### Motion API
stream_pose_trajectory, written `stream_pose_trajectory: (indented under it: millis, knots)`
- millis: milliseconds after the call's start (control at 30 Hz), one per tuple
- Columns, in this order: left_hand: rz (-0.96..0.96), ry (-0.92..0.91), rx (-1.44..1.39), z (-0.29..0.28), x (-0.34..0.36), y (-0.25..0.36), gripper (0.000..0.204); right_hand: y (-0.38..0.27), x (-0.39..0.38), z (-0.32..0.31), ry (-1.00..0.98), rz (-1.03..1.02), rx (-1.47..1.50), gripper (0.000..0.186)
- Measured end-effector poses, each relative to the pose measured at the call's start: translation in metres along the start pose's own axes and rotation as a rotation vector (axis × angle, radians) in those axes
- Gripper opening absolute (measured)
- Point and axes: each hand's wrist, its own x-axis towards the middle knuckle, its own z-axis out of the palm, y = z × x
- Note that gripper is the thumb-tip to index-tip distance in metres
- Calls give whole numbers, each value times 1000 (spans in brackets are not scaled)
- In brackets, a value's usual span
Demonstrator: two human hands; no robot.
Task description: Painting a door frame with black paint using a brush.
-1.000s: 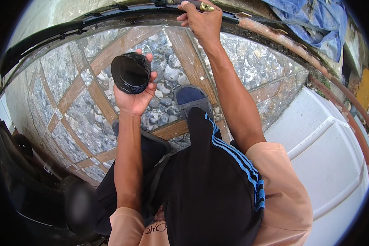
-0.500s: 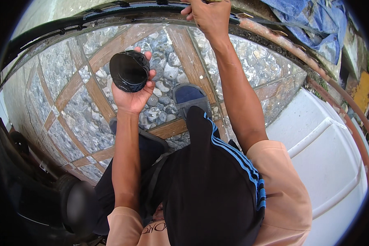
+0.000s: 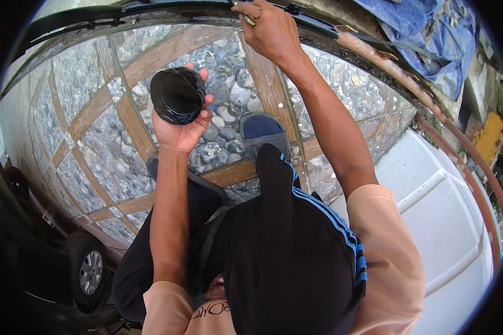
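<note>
My left hand (image 3: 179, 134) is wrapped from below around a small round can of black paint (image 3: 176, 96), held over the floor with its dark open top facing up. At the top edge, my right hand (image 3: 273, 32) pinches a slim paintbrush (image 3: 248, 20), of which a yellowish end shows under the fingers. The brush's bristles are hard to make out. This hand is right at a long metal rail (image 3: 167, 9), glossy black from the left up to just past the hand. Farther right the rail is a patchy reddish brown.
A pebbled floor with brown wood-look strips (image 3: 229, 92) lies beneath, my sandals (image 3: 262, 129) on it. A crumpled blue tarp (image 3: 425, 39) is beyond the rail at upper right. A white panelled surface (image 3: 447, 212) fills the right; a dark car wheel (image 3: 89, 272) stands lower left.
My right hand has moved left and slightly down along the rail, with the brush. The left hand and the paint can stay almost in place.
</note>
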Motion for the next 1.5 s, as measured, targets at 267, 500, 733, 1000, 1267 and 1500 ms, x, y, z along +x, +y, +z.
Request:
stream_pose_trajectory:
  millis: [267, 500, 733, 1000, 1267, 1500]
  knots:
    - [24, 2, -9, -8, -6, 8, 57, 10, -13, -18, 98, 160, -21, 21]
    - [2, 18, 27, -8, -1, 6, 57, 33, 66, -59, -259, 250, -62, 23]
    - [0, 2, 22, -3, 2, 5, 58, 43, 107, -67, -556, 141, -163, 21]
    - [1, -14, 10, -7, -3, 5, 56, 40, 103, -74, -710, 195, -94, 20]
    - [-13, -13, 28, -6, 1, 3, 56, 62, 97, -69, -497, 165, -301, 19]
    - [-8, -9, 27, -4, 1, 3, 57, 73, 98, -68, -535, 244, -80, 24]
